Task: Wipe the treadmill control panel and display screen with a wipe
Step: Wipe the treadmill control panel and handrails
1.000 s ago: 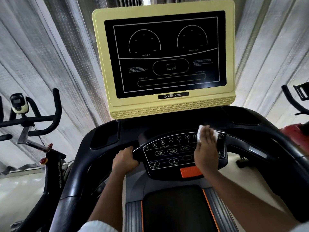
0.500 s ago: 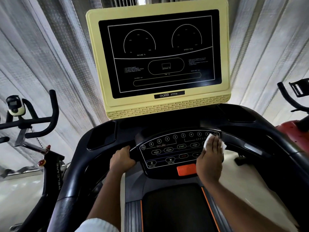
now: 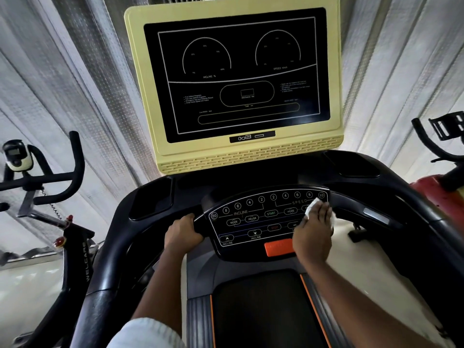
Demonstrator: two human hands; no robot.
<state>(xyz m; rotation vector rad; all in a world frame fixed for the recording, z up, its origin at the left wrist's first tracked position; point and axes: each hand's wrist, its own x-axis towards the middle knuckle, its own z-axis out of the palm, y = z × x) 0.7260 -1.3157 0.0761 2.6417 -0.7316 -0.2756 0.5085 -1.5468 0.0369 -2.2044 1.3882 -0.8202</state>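
Observation:
The black control panel (image 3: 253,219) with round number buttons and an orange pad sits low in the middle of the treadmill console. Above it stands the dark display screen (image 3: 238,76) in a yellow frame. My right hand (image 3: 312,234) lies flat on the panel's right end, pressing a white wipe (image 3: 313,205) against it; the wipe shows only past my fingertips and beside my hand. My left hand (image 3: 182,234) grips the panel's left edge.
Black curved handrails (image 3: 391,214) wrap both sides of the console. An exercise bike (image 3: 50,187) stands to the left and a red machine (image 3: 437,189) to the right. The treadmill belt (image 3: 258,310) runs below the panel. Corrugated metal wall behind.
My right hand slid the wipe from the panel's upper middle to its right end. The left hand kept its grip. The view shifted slightly.

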